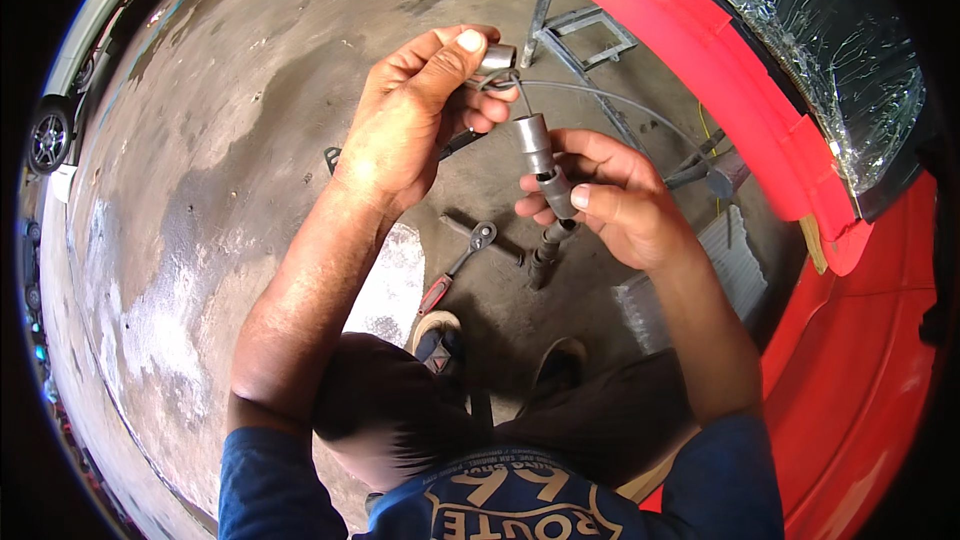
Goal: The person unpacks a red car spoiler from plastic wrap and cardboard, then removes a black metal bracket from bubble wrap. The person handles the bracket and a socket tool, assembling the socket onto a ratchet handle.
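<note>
My left hand [420, 105] is closed, thumb and fingers pinching a shiny metal socket [499, 59]. A grey wire [600, 93] loops below that socket and arcs away to the right. Just under it, my right hand [620, 195] grips more sockets strung on the wire. An upper socket [533, 136] stands nearly upright, and a darker lower socket [556, 194] sits tilted between thumb and fingers. On the floor beneath lies a ratchet wrench [461, 264] with a red and black handle. Other dark metal tool pieces [542, 258] lie beside it, partly hidden by my right hand.
A red car body panel [700, 70] curves along the right, with clear plastic wrap [850, 90] beyond it. Under it stands a grey metal stand [585, 37]. A pale ribbed sheet [725, 255] lies near my right forearm. My shoes [437, 340] rest on stained concrete.
</note>
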{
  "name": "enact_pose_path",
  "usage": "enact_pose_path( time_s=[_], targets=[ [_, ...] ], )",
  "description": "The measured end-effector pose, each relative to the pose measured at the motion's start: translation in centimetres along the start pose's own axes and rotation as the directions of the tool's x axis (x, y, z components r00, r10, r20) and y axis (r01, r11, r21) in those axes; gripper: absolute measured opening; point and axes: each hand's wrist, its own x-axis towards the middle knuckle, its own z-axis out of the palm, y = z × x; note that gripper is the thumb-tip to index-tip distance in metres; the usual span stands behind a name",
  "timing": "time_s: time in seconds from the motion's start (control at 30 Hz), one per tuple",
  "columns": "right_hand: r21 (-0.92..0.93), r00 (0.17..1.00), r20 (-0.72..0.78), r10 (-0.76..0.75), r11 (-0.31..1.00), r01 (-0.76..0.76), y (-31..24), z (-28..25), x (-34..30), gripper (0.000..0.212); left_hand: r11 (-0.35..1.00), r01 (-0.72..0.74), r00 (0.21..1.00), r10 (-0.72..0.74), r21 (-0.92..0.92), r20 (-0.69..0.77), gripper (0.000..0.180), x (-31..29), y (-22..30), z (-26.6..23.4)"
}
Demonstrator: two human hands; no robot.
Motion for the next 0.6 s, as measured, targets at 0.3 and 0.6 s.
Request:
enact_pose_path(
  time_s=[0.3,0.6],
  targets=[
    [-0.053,0.998,0.061,0.011,0.999,-0.008,1.5,1.3,-0.2,0.048,0.986,-0.079,0.996,0.084,-0.145,0.031,0.041,0.1,0.9,-1.0],
    [-0.047,0.999,-0.031,-0.041,0.998,0.039,3.1,2.0,0.2,0.046,0.969,-0.08,0.985,0.04,-0.234,-0.17,0.032,-0.2,0.6,-2.4]
  ],
)
